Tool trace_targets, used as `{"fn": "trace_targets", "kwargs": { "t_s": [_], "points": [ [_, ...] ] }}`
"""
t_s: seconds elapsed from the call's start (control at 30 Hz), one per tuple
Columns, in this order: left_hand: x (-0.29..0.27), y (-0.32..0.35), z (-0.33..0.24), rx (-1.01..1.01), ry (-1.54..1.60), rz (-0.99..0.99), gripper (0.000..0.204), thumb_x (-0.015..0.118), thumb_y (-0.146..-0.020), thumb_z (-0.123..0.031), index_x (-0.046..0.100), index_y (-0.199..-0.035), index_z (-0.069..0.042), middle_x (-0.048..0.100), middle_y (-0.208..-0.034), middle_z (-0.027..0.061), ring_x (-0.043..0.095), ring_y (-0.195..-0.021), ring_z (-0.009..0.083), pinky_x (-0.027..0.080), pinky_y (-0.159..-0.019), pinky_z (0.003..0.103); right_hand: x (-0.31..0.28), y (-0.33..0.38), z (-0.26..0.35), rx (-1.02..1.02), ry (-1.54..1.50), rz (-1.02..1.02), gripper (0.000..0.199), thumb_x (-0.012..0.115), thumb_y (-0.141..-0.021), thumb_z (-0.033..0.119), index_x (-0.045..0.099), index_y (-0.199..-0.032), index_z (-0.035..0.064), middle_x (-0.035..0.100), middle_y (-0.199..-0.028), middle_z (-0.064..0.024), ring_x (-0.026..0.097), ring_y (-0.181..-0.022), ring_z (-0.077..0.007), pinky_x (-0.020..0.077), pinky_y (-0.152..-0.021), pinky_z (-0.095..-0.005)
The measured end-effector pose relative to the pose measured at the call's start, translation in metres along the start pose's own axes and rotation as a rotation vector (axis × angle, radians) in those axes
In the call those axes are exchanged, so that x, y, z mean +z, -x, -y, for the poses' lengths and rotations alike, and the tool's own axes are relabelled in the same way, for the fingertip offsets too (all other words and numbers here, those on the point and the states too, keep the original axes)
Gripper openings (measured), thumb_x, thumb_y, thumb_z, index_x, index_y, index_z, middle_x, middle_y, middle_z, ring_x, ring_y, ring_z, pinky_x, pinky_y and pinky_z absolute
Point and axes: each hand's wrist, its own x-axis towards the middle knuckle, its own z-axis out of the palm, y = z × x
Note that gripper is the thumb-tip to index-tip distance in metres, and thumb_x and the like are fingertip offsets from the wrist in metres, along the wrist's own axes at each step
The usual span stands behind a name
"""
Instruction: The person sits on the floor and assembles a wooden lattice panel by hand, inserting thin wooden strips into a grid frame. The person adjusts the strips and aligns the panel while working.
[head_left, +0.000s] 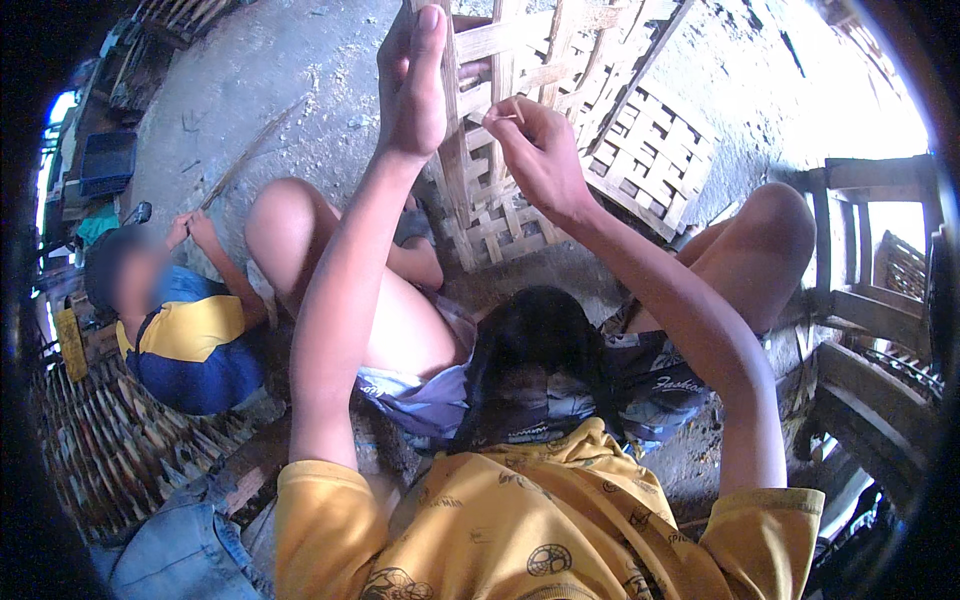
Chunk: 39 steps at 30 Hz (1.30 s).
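Observation:
A woven bamboo panel (pixel 575 62) with an open lattice stands tilted in front of my knees, edged by a wooden strip (pixel 456 150). My left hand (pixel 412 95) grips the panel at that left edge, thumb on the near side. Fingertips show through a gap behind the lattice. Just right of the edge, my right hand (pixel 540 155) is closed in a pinch on a thin pale strip (pixel 508 115), close to the weave. A lower woven section (pixel 650 150) lies to the right, near the ground. Whether it joins the upright panel, I cannot tell.
To the left a person (pixel 190 340) in a yellow and blue shirt sits, hands on a long thin stick (pixel 255 140). Bamboo slats (pixel 120 440) lie at lower left beside blue denim cloth (pixel 175 555). A wooden frame (pixel 870 300) stands at right. The grey floor (pixel 330 60) is rough.

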Motion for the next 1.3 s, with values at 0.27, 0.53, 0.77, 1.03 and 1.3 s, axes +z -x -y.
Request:
{"fn": "trace_targets", "kwargs": {
  "t_s": [0.27, 0.53, 0.77, 1.03, 1.3],
  "points": [
    [-0.002, 0.004, 0.003, -0.006, -0.103, -0.038, 0.042, 0.04, -0.109, -0.036, 0.061, -0.113, 0.001, 0.067, -0.105, 0.0098, 0.063, -0.099, 0.0164, 0.05, -0.087, 0.031, -0.01, -0.003, 0.031, -0.187, 0.108, -0.01, 0.023, 0.068, -0.098, 0.023, 0.071, -0.103, 0.001, 0.059, -0.056, -0.0046, 0.052, -0.051, -0.0076, 0.041, -0.048, -0.0296],
    [0.005, 0.008, -0.005, 0.013, -0.206, 0.109, 0.061, 0.029, -0.109, -0.046, 0.057, -0.132, 0.003, 0.067, -0.122, 0.017, 0.068, -0.11, 0.0234, 0.053, -0.099, 0.038, -0.002, -0.01, 0.039, 0.206, -0.399, 0.025, 0.028, 0.072, -0.097, 0.026, 0.072, -0.113, 0.0038, 0.046, -0.06, 0.0104, 0.034, -0.05, -0.001, 0.0279, -0.047, -0.0221],
    [0.011, 0.008, -0.014, 0.047, -0.256, 0.115, 0.056, 0.031, -0.109, -0.042, 0.058, -0.131, 0.003, 0.067, -0.121, 0.0152, 0.067, -0.11, 0.0221, 0.053, -0.098, 0.038, 0.004, -0.004, 0.047, 0.228, -0.504, -0.101, 0.021, 0.069, -0.098, 0.023, 0.071, -0.108, 0.0046, 0.042, -0.059, 0.0108, 0.032, -0.05, -0.0013, 0.0267, -0.048, -0.022],
    [-0.003, 0.008, 0.0, -0.067, -0.09, 0.002, 0.063, 0.033, -0.108, -0.052, 0.057, -0.13, 0.002, 0.067, -0.119, 0.0157, 0.068, -0.105, 0.0218, 0.055, -0.093, 0.036, -0.031, -0.006, 0.05, -0.194, 0.616, 0.312, 0.023, 0.068, -0.089, 0.025, 0.072, -0.096, 0.004, 0.066, -0.065, -0.0162, 0.068, -0.062, -0.0307, 0.0544, -0.062, -0.0415],
    [-0.008, 0.01, 0.006, 0.041, -0.223, -0.092, 0.041, 0.044, -0.108, -0.038, 0.06, -0.105, -0.002, 0.06, -0.092, 0.0031, 0.054, -0.087, 0.0119, 0.044, -0.078, 0.029, -0.019, -0.009, 0.044, -0.32, 0.61, 0.086, 0.023, 0.07, -0.092, 0.029, 0.076, -0.109, 0.0149, 0.067, -0.066, -0.0152, 0.07, -0.063, -0.0323, 0.0548, -0.061, -0.0437]
  ]
}}
